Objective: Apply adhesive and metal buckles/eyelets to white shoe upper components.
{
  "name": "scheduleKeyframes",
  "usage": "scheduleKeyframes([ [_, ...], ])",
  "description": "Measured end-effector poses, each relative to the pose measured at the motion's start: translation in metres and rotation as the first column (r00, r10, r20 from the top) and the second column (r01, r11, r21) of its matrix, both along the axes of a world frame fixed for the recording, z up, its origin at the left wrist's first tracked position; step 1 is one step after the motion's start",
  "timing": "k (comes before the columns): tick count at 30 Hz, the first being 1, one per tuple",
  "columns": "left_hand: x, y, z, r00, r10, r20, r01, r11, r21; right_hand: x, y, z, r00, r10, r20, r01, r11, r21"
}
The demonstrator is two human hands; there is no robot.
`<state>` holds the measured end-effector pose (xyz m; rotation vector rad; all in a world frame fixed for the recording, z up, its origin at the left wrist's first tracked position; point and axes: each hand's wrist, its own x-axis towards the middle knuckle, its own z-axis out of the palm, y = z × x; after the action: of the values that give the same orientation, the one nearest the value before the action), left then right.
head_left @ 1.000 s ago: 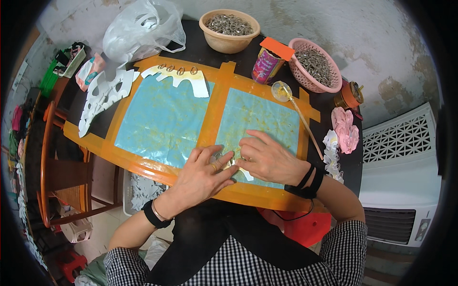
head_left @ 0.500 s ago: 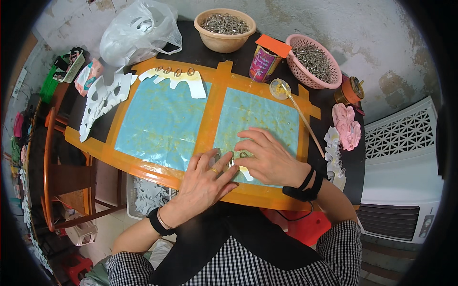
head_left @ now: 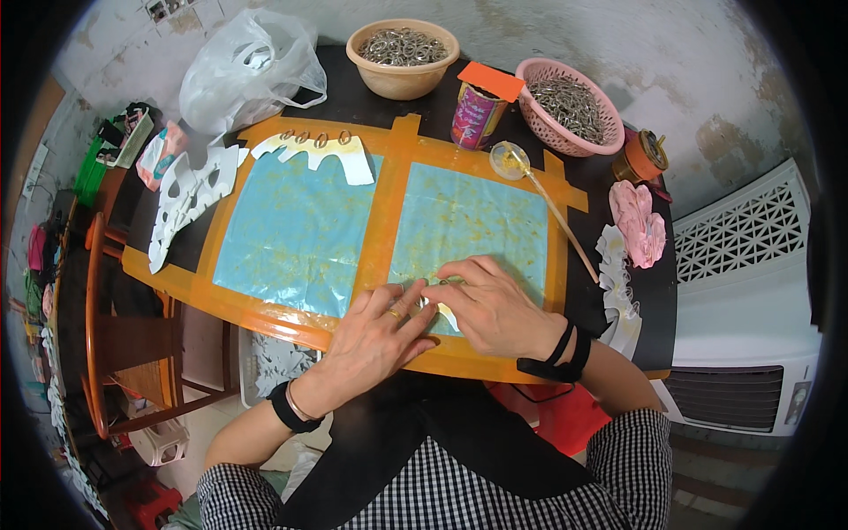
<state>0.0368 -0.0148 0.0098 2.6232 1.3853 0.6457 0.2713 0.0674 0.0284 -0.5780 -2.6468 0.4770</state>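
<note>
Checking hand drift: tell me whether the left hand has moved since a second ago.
Yes. The left hand has slid slightly right along the orange-taped board's near edge, closer to the right hand.

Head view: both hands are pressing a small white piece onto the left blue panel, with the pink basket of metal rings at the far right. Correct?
Not quite. The head view shows the left hand and right hand pressing the small white piece onto the right blue panel, not the left blue panel. The pink basket of metal rings is at the far right, as you said.
</note>
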Motion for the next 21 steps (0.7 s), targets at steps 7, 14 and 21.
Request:
scheduleKeyframes([
  [7, -0.016, 0.017, 0.008, 0.993, -0.117, 0.023, 0.117, 0.993, 0.002, 0.001, -0.010, 0.000, 0.993, -0.116, 0.002, 0.115, 0.984, -0.136],
  [14, -0.014, 0.044, 0.022, 0.997, -0.023, 0.067, 0.039, 0.967, -0.251, 0.003, -0.016, -0.004, 0.983, -0.176, -0.044, 0.165, 0.968, -0.187],
  [21, -0.011, 0.063, 0.027, 0.999, -0.023, 0.046, 0.038, 0.929, -0.369, 0.003, -0.018, -0.005, 0.974, -0.220, -0.061, 0.202, 0.955, -0.216],
])
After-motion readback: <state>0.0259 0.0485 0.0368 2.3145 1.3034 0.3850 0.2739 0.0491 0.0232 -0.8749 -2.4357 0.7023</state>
